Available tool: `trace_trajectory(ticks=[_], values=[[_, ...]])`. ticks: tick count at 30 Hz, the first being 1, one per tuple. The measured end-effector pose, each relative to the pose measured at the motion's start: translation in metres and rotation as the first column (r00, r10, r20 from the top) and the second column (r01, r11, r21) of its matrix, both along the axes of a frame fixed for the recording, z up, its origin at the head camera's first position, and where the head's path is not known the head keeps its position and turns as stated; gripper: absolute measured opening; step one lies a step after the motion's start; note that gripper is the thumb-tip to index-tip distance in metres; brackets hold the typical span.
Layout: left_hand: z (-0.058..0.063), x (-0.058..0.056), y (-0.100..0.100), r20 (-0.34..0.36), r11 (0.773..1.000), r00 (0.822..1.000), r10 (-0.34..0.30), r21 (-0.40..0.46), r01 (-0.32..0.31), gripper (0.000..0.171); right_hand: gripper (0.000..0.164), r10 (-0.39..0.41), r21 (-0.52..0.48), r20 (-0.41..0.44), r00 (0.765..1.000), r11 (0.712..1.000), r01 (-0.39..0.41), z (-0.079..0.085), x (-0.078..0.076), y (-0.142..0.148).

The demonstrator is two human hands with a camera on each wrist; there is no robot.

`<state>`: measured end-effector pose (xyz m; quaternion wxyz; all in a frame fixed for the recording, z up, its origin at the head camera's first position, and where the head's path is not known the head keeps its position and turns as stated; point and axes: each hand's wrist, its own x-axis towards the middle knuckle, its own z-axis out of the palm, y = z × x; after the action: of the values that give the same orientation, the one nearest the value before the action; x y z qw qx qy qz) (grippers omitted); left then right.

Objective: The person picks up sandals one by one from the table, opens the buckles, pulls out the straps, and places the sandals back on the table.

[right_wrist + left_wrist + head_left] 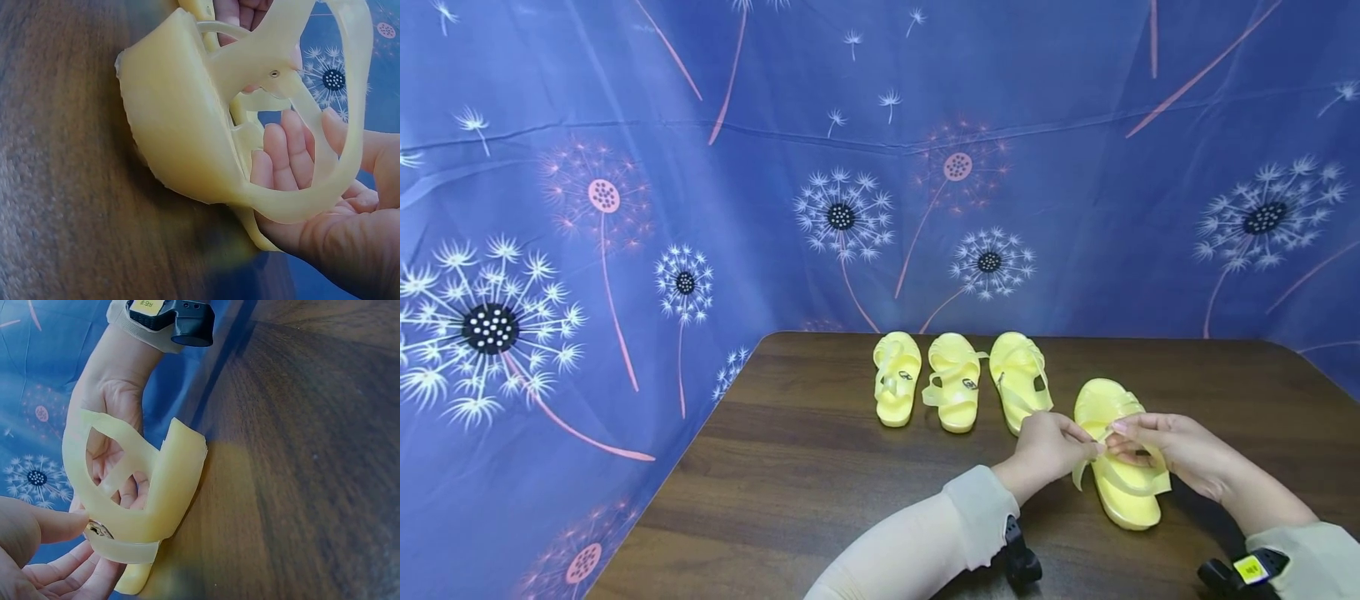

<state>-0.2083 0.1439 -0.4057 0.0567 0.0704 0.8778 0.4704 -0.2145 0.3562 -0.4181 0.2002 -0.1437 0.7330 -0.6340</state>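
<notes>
A pale yellow jelly sandal (pixel 1123 507) lies on the table with its toe pointing away from me. My left hand (pixel 1054 452) pinches the sandal's strap from the left side, its thumb right at a small metal buckle (pixel 99 529). From the other side my right hand (pixel 1187 454) reaches in through the ankle strap (pixel 357 125). Its thumb and fingers pinch the narrow strap (pixel 315 134) that runs inside the loop. Both hands' fingertips come together over the middle of the sandal in the head view.
Three more yellow sandals stand in a row toward the back: a left one (pixel 897 408), a middle one (pixel 955 417) and a right one (pixel 1011 358) close to my left hand. Behind the dark wooden table (pixel 805 467) hangs a blue dandelion-print cloth (pixel 1075 275).
</notes>
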Motion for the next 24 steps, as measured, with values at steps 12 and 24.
trace_trajectory(ticks=[12,24], values=[[0.0009,0.0022,-0.0009,-0.001,1.0,1.0,0.003,-0.005,-0.003,0.016,0.031,0.029,-0.075,-0.004,1.0,0.997,-0.029,-0.0017,0.0006,0.0024],[0.0023,0.0032,-0.0007,0.003,1.0,1.0,0.003,-0.014,-0.002,0.016,0.032,0.041,-0.133,0.018,0.999,0.99,-0.038,-0.0019,0.0002,0.0049]])
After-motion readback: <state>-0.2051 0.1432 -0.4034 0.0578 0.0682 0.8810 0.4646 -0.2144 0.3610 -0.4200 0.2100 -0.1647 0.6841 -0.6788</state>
